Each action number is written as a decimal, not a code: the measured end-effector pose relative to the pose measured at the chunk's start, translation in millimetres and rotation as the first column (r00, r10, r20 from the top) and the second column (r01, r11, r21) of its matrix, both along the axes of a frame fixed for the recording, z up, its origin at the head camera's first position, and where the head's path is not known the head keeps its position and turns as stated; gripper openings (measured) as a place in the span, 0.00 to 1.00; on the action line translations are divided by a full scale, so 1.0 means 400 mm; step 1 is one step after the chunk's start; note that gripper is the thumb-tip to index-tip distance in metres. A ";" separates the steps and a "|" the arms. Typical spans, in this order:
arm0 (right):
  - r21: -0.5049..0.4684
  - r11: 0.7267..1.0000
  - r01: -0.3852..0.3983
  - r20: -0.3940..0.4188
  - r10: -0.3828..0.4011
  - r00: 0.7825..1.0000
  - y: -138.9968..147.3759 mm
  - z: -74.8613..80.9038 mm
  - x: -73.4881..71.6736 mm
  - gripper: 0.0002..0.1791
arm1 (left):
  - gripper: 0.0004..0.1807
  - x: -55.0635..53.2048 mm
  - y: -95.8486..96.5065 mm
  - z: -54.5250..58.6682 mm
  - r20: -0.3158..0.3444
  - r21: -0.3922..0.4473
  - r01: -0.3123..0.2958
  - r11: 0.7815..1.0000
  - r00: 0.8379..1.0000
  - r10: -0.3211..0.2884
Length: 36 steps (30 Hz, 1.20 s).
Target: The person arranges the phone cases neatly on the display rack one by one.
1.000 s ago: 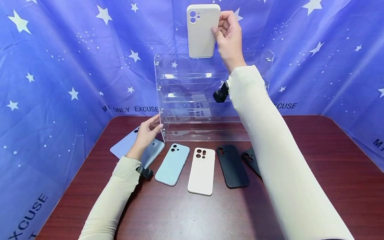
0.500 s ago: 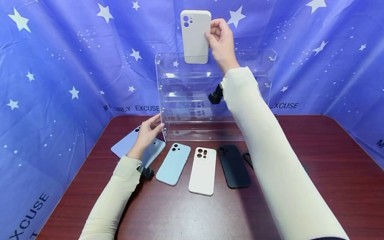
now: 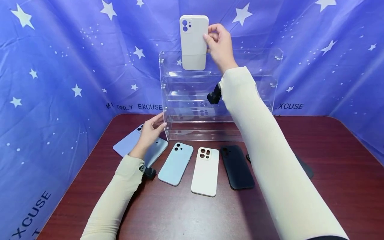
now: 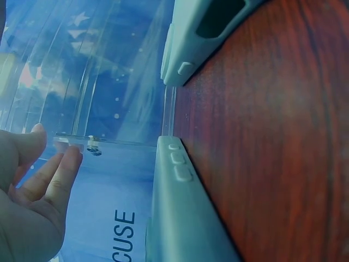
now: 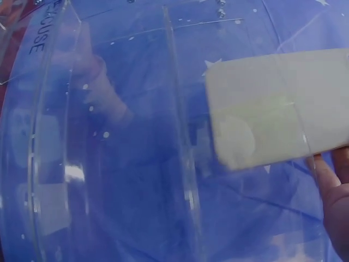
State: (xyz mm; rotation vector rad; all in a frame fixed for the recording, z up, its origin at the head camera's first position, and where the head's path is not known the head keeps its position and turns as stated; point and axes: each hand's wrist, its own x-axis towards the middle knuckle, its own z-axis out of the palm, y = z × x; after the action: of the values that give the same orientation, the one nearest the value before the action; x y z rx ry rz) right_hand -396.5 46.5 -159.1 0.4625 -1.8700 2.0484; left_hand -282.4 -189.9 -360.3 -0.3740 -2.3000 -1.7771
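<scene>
My right hand (image 3: pixel 220 46) pinches an off-white phone case (image 3: pixel 193 36) by its right edge, thumb on the near face. The case stands upright with its camera holes at the top left. Its lower part is seen through the top clear panel of an acrylic display rack (image 3: pixel 207 135); the panel's edge crosses it in the right wrist view too. Low on the rack's left side, my left hand (image 3: pixel 150 133) holds the side panel between thumb and fingers. The left wrist view shows those fingertips (image 4: pixel 72 155) by a metal screw (image 4: pixel 94 145).
On the table (image 3: pixel 180 216) lie a light blue case (image 3: pixel 175 165), a cream case (image 3: pixel 205 173) and a black case (image 3: pixel 237 168). A lavender case (image 3: pixel 127 140) overlaps a blue one (image 3: pixel 157 151) under my left hand. My right sleeve partly covers a dark case (image 3: pixel 305 168).
The right hand has lowered the off-white case and shifted it slightly left, so its lower part is now behind the rack's top panel. The left hand stays on the rack's side.
</scene>
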 end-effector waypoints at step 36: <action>0.610 0.668 0.426 -0.060 -0.497 0.866 -0.010 0.014 -0.002 0.13 | 0.27 -0.047 -0.014 -0.060 0.009 0.051 -0.014 0.999 1.000 0.014</action>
State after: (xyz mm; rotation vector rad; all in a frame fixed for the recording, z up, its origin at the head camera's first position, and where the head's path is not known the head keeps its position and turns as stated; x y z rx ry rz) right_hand -397.5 42.5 -153.3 -0.0158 -2.3979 1.1295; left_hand -301.3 -195.7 -384.4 -0.3413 -2.2524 -1.8301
